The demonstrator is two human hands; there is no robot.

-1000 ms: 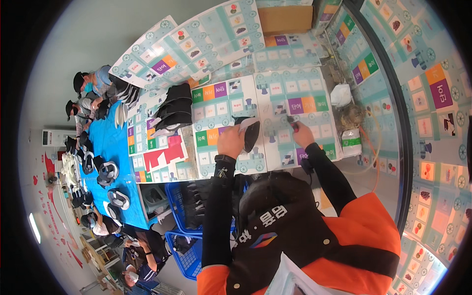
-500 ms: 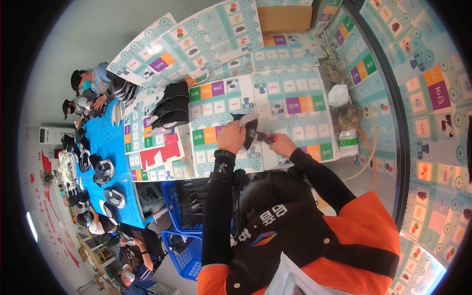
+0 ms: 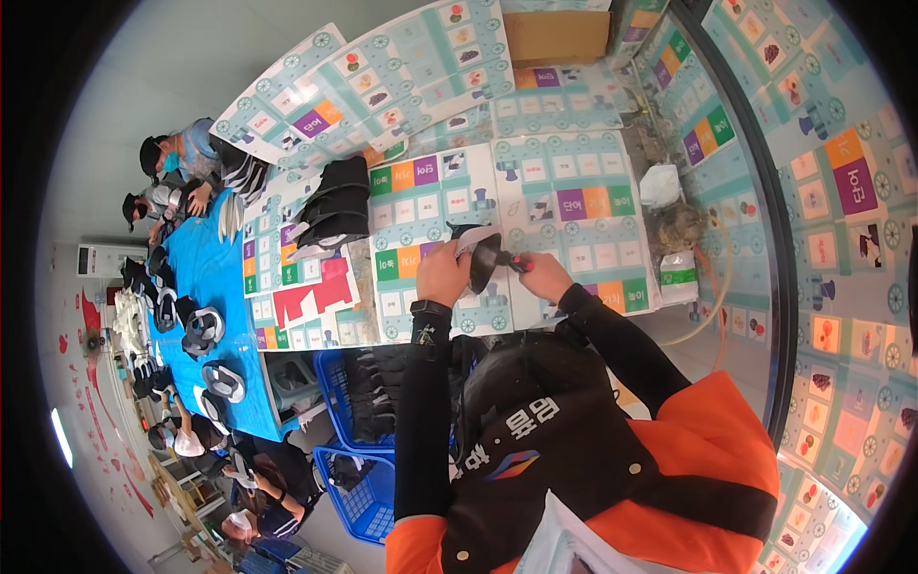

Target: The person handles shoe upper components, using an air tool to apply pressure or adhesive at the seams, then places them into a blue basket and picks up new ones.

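My left hand (image 3: pixel 442 274) grips a black and white fabric piece (image 3: pixel 478 251) that looks like part of a cap, held just above the table (image 3: pixel 574 172). My right hand (image 3: pixel 542 275) holds a small red-handled tool (image 3: pixel 516 259) with its tip against the same piece. Both forearms wear black sleeves and come up from the lower middle. A stack of black fabric pieces (image 3: pixel 335 203) lies on the table to the left of my hands.
Colourful printed sheets cover the table and the wall at right. A cardboard box (image 3: pixel 557 34) sits at the far edge, white bags (image 3: pixel 662 184) at right. Blue crates (image 3: pixel 356 392) of dark items stand below the table. Other people work at a blue table (image 3: pixel 206 277) on the left.
My right hand came in from the right to meet the fabric piece. Both hands drew closer together, nearer my body.
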